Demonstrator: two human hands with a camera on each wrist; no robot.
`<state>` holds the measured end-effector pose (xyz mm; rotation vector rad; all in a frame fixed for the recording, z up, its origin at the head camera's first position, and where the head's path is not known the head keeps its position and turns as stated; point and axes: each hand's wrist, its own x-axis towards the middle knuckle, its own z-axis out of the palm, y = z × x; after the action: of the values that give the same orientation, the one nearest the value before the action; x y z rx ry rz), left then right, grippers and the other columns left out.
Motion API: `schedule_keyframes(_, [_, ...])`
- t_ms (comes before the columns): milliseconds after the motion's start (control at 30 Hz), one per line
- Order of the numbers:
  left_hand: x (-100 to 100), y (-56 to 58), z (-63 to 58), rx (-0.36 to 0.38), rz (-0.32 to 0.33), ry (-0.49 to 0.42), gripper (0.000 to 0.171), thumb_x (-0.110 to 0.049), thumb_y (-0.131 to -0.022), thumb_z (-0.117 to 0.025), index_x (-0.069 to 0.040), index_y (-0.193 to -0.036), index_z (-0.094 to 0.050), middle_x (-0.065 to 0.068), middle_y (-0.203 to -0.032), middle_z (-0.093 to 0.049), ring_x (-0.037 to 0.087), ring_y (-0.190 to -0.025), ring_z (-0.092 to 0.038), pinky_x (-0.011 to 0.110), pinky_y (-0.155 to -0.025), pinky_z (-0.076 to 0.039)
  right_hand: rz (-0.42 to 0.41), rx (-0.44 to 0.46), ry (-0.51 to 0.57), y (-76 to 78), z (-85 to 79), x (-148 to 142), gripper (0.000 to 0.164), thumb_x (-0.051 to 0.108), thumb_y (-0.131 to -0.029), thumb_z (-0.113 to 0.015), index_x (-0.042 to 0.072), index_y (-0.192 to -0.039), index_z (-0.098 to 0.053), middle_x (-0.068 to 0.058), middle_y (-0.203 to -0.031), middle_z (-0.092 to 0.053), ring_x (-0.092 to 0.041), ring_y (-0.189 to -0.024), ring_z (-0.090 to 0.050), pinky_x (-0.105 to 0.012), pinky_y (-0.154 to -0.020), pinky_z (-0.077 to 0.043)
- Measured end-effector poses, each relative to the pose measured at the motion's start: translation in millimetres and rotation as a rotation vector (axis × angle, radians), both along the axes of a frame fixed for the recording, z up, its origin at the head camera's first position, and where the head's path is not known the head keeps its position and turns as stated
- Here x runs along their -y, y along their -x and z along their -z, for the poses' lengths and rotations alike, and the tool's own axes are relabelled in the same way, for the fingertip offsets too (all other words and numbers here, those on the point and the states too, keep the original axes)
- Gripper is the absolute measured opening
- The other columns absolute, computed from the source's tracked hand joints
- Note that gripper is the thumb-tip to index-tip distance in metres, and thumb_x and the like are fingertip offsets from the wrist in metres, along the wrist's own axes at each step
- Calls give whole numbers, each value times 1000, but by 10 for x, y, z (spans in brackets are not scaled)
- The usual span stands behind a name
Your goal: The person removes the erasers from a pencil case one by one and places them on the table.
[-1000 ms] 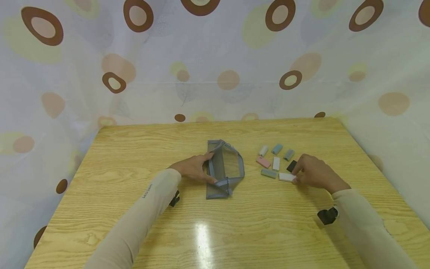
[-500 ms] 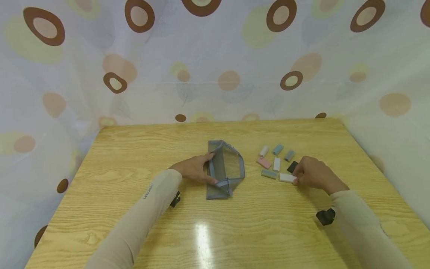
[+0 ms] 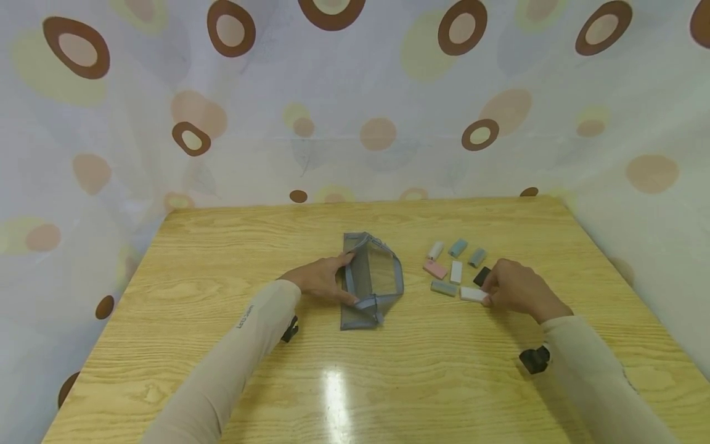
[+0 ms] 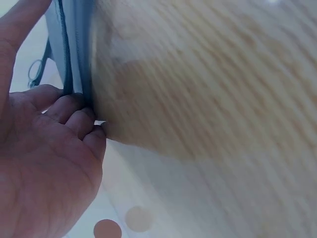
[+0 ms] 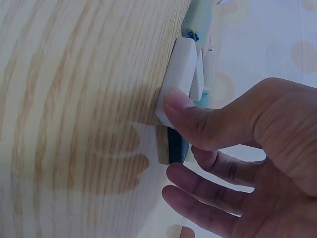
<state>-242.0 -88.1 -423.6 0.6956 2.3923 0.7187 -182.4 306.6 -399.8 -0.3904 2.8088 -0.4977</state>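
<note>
A grey mesh zip pouch [image 3: 359, 317] lies on the table in the head view, its mouth spread wide toward the right. My left hand [image 3: 318, 277] grips its left side, thumb and fingers apart along the opening. In the left wrist view, curled fingers [image 4: 74, 111] meet the zipper edge [image 4: 74, 49]. To the right, my right hand [image 3: 516, 287] pinches one end of a small white eraser-like block [image 3: 473, 294], which lies flat. The right wrist view shows the thumb on that white block [image 5: 179, 69]; the index fingertip is partly hidden, and the other fingers are spread.
Around the white block lie several similar small blocks: a black one [image 3: 481, 275], a pink one [image 3: 435, 269], a second white one [image 3: 456, 272], a greenish one [image 3: 444, 287] and a blue one [image 3: 458, 247]. Patterned curtain [image 3: 377, 166] borders the wooden table [image 3: 410, 382].
My right wrist and forearm have shifted slightly left. The left hand, pouch and small blocks have stayed in place.
</note>
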Motion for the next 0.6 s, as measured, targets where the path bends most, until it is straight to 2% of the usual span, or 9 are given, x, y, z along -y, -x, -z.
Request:
schedule_keyframes(133, [2,0,-43,-4,11,12,110,-43,-86,-81,-7,-163,-13,16,-166,-21,32,-152,-22,46,-121,-26,10,-8,5,-28,12,14,16,11,-82,-84,-2,-90,-80,-18,-99,-74,-40,-90,-69,-56,-73,-57])
schedule_keyframes(367, [-26,17,-129,-10,11,23,113,-50,-83,-82,-9,-163,-14,14,-165,-24,30,-151,-24,46,-120,-27,14,0,6,-52,3,19,16,11,-84,-82,-2,-92,-80,-17,-97,-75,-40,-90,-69,-55,-73,-57])
schedule_keyframes(600, [-92,15,-266,-19,18,13,117,-56,-80,-82,-12,-164,-14,9,-168,-19,28,-153,-20,47,-121,-25,-1,-6,3,-48,-25,3,16,13,-84,-82,-1,-91,-80,-16,-97,-75,-39,-90,-69,-54,-73,-57])
